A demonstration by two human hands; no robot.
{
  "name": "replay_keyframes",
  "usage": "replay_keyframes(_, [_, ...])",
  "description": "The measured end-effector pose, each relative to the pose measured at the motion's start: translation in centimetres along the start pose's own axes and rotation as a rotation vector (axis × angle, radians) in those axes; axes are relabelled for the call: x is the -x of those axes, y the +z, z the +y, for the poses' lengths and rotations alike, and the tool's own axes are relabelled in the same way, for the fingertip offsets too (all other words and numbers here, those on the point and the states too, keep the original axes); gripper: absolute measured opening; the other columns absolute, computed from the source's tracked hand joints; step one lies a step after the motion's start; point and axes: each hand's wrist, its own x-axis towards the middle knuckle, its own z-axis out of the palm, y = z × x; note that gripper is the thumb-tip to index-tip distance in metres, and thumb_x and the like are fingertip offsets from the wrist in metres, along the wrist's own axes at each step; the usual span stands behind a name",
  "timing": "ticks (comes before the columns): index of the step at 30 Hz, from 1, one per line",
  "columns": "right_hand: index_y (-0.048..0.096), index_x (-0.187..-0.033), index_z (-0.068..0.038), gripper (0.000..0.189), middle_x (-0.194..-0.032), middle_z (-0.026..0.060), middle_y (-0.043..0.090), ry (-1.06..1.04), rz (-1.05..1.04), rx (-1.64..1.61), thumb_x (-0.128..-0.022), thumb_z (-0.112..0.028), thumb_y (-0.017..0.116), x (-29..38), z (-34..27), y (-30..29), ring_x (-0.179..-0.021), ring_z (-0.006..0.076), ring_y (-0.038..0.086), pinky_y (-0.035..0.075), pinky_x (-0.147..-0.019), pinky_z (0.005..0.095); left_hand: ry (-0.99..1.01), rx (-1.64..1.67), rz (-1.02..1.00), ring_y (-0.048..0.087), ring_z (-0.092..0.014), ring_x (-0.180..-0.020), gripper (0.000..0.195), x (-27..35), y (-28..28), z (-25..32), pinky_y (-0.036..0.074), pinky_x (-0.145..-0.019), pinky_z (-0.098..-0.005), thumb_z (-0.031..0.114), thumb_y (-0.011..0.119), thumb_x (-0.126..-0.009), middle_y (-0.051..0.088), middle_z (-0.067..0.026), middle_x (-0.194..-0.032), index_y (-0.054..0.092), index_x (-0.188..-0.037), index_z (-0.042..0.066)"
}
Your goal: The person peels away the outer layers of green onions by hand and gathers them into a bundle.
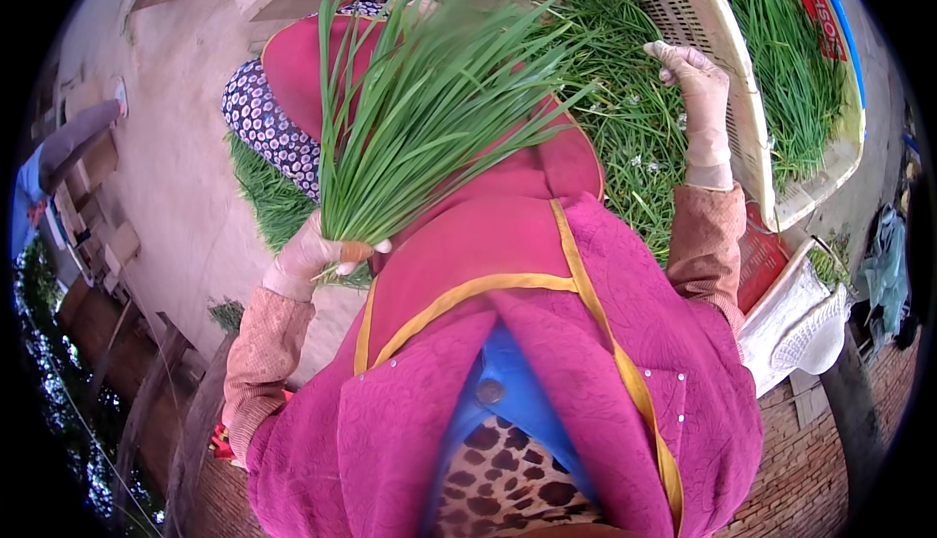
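My left hand point(307, 256), in a thin pale glove, grips a bunch of garlic chives point(417, 135) by its stem ends. The long green blades fan out over my lap and the red apron point(498, 238). My right hand point(692, 77), gloved as well, hovers beside the white plastic basket point(743, 77). Its fingertips are drawn together, and I see nothing between them. Below that hand lies a loose heap of chives point(629, 128) with small white flowers among the blades. Another pile of chives point(271, 190) shows on the ground by my left leg.
Chives point(783, 62) also fill a container with a blue rim on the right. A red crate point(761, 260) and a white sack point(790, 318) stand near my right elbow. Concrete floor point(176, 120) stretches left, where another person's leg point(80, 135) appears.
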Motion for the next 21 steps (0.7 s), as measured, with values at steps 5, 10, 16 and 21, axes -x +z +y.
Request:
replay_keyframes(5, [0.078,-0.096,-0.012,0.026,-0.084,0.0026,0.074,0.033,-0.026,0.741,-0.086,-0.035,0.072,0.0,2.0,-0.1,-0.080,0.0113,0.065,0.049,-0.078,0.0256,-0.027,-0.017,0.045,0.050,-0.007,-0.050,0.034,0.6,-0.7,-0.6,0.037,-0.044,-0.0205,-0.009,0.067,-0.069,0.071,-0.0118,-0.091,0.066,-0.102,-0.001])
replay_keyframes(10, [0.072,-0.114,-0.010,0.029,-0.113,0.0044,0.070,-0.296,-0.220,0.108,-0.091,-0.026,0.067,0.4,-0.8,3.9,-0.105,0.0122,0.062,0.045,-0.094,0.0249,-0.043,0.013,0.052,0.051,-0.007,-0.051,0.037,0.9,-1.2,-1.1,0.038,-0.044,-0.0209,-0.009,0.068,-0.069,0.071,-0.0126,-0.090,0.065,-0.105,-0.001])
replay_keyframes(16, [0.073,-0.111,-0.009,0.041,-0.108,0.0092,0.071,-0.399,-0.392,0.201,-0.083,-0.038,0.073,-1.6,-2.4,8.7,-0.104,0.0188,0.065,0.049,-0.092,0.0283,-0.059,-0.032,0.035,0.053,-0.009,-0.052,0.040,0.6,-2.5,-1.8,0.039,-0.045,-0.0210,-0.009,0.069,-0.069,0.071,-0.0137,-0.090,0.065,-0.108,-0.001])
replay_keyframes(21, [0.075,-0.100,-0.007,0.038,-0.091,0.0074,0.074,-0.243,-0.508,0.101,-0.080,-0.040,0.075,-2.6,-1.7,11.5,-0.088,0.0189,0.069,0.052,-0.082,0.0299,-0.030,-0.035,0.020,0.052,-0.009,-0.051,0.035,0.7,-2.7,-2.0,0.039,-0.045,-0.0208,-0.007,0.070,-0.068,0.071,-0.0130,-0.090,0.067,-0.103,-0.001])
